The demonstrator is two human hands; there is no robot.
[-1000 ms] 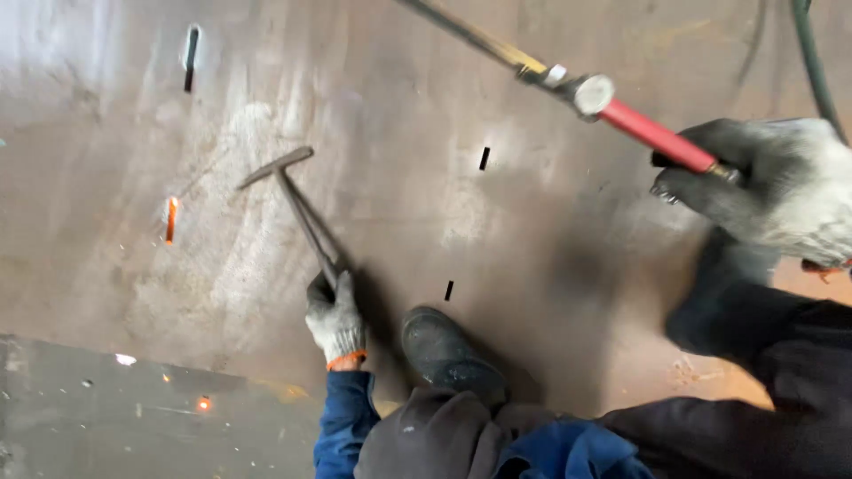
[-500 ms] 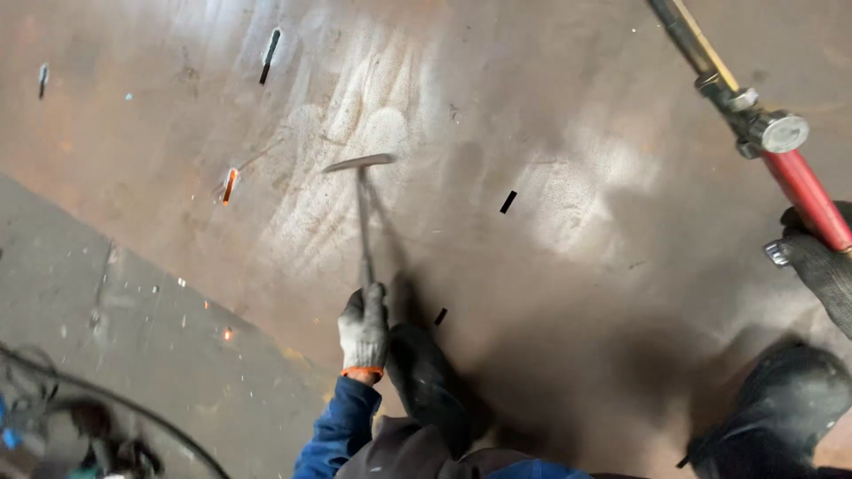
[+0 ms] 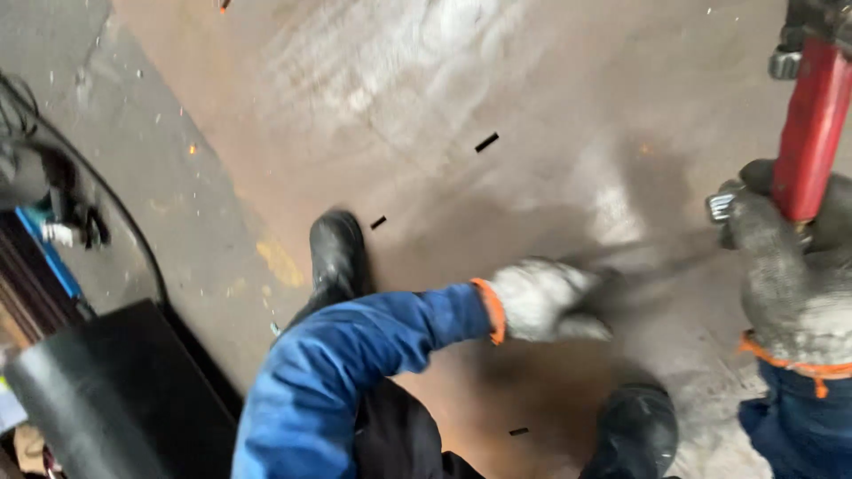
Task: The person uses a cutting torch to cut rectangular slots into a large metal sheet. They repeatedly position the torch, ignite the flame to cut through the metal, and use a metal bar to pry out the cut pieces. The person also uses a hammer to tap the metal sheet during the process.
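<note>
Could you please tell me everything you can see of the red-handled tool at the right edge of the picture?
The red-handled tool stands nearly upright at the right edge, its top cut off by the frame. It has a smooth red cylindrical grip with a dark metal fitting and a silvery knob above. The right hand, in a soiled grey knit glove with an orange cuff, is wrapped around the grip's lower end. Another silvery knob shows beside the glove. Its working end is out of view.

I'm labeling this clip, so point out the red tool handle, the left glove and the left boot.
red tool handle point(image 3: 809, 124), head view, middle of the red shaft.
left glove point(image 3: 541, 300), head view, back of the glove.
left boot point(image 3: 335, 253), head view, top of the toe.
</note>
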